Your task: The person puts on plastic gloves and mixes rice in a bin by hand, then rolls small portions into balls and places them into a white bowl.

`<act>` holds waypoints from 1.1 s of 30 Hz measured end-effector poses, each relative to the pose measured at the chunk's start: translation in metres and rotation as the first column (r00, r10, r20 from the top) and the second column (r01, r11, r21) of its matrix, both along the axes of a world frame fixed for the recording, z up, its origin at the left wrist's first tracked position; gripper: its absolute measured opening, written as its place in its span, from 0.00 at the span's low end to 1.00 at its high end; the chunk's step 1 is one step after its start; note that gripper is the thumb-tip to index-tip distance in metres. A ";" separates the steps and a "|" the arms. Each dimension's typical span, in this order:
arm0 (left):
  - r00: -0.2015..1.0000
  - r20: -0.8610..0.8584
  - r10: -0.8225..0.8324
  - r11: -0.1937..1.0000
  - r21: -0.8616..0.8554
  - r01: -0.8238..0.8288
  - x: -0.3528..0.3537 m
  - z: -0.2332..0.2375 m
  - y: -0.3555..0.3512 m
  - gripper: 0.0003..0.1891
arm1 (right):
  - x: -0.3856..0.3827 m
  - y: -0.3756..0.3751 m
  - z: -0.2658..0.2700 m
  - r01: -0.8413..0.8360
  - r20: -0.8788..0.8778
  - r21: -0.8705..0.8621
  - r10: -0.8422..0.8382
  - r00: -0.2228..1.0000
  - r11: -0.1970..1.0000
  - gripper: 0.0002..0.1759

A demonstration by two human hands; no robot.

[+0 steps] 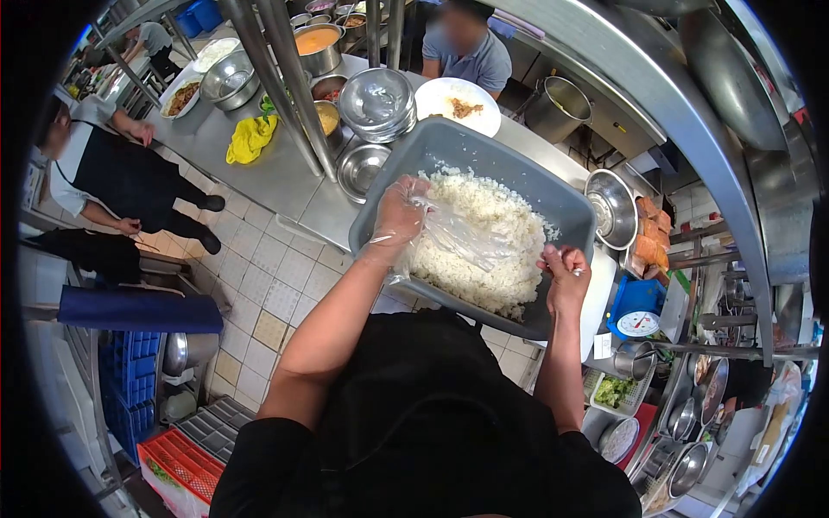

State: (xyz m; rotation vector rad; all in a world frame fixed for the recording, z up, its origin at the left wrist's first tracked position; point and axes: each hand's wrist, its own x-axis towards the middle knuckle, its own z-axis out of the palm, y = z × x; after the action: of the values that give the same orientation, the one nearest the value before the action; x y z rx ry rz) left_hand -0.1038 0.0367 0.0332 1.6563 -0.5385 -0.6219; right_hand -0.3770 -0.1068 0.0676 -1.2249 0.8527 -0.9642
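Observation:
A large grey tub (509,151) of cooked white rice (492,203) stands in front of me. My left hand (401,211), in a thin clear plastic glove, is over the tub's left part with its fingers closed. From them a loose, crumpled clear plastic glove (471,237) stretches across the rice; its exact shape is hard to make out. At the tub's right side my bare right hand (566,274) has curled fingers. A small whitish bit shows at them, too small to name.
Steel bowls (377,99) and a white plate (458,105) with food scraps stand behind the tub. A yellow cloth (251,139) lies on the counter (298,194). To the right are a steel bowl (610,209) and a blue scale (637,306). Co-workers stand left and opposite.

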 end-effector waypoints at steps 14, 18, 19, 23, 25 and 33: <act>0.944 0.305 0.122 0.988 -0.132 -0.085 0.002 -0.003 -0.014 0.14 | 0.044 -0.007 -0.001 -0.122 -0.499 -0.520 -0.185 0.847 0.845 0.18; 0.932 0.353 0.087 0.996 -0.049 -0.074 -0.020 0.005 -0.023 0.15 | 0.069 0.023 0.035 0.013 -0.286 -0.472 -0.167 0.943 0.882 0.15; 0.881 0.466 0.083 0.995 -0.084 -0.049 -0.024 -0.004 -0.029 0.16 | 0.076 0.031 0.035 -0.242 -0.384 -0.516 0.031 0.923 0.822 0.19; 0.925 0.377 -0.058 0.995 -0.058 0.086 -0.048 0.014 -0.043 0.25 | 0.086 0.038 -0.008 -0.491 -0.535 -0.561 0.161 0.829 0.666 0.23; 0.931 0.358 -0.075 0.988 -0.097 0.117 -0.045 0.016 -0.044 0.28 | 0.079 0.029 -0.018 -0.395 -0.458 -0.211 0.266 0.848 0.894 0.20; 0.979 -0.189 -0.073 0.976 -0.216 0.031 -0.026 0.030 -0.053 0.41 | 0.067 0.058 -0.012 -0.537 -0.152 -0.038 0.527 0.836 0.842 0.20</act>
State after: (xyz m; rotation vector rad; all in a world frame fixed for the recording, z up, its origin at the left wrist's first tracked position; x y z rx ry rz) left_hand -0.1298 -0.0164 0.0629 1.3671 -0.4889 -0.7319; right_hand -0.3097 -0.0486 0.0552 -1.5058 0.5270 -0.4641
